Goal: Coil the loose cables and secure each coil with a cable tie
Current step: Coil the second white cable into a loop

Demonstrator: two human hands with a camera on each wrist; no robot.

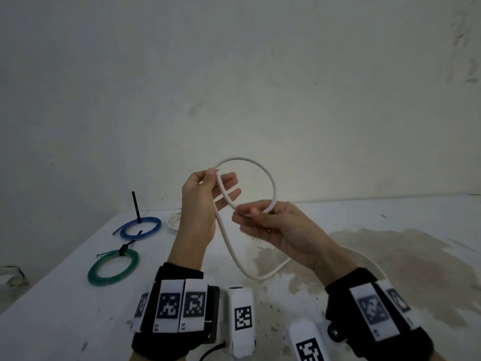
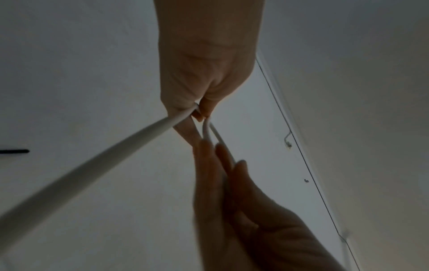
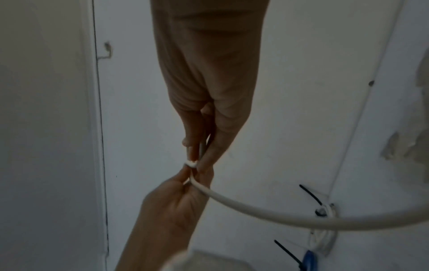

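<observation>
A white cable (image 1: 270, 178) is lifted above the table (image 1: 65, 316) and bent into one round loop. My left hand (image 1: 214, 173) pinches the cable near its free end at the loop's upper left. My right hand (image 1: 252, 212) pinches the strands at the bottom of the loop. The remaining cable sags in a U towards the table and trails off behind my right wrist. In the left wrist view the cable (image 2: 92, 165) runs out from the pinching left hand (image 2: 197, 110). In the right wrist view the right hand (image 3: 197, 161) holds the cable (image 3: 301, 219).
On the table's left lie a green coil (image 1: 113, 267) and a blue coil (image 1: 140, 227), each bound with a black cable tie (image 1: 135, 204). A white coil (image 1: 173, 220) lies partly hidden behind my left hand. A stained patch (image 1: 390, 269) marks the table's right side.
</observation>
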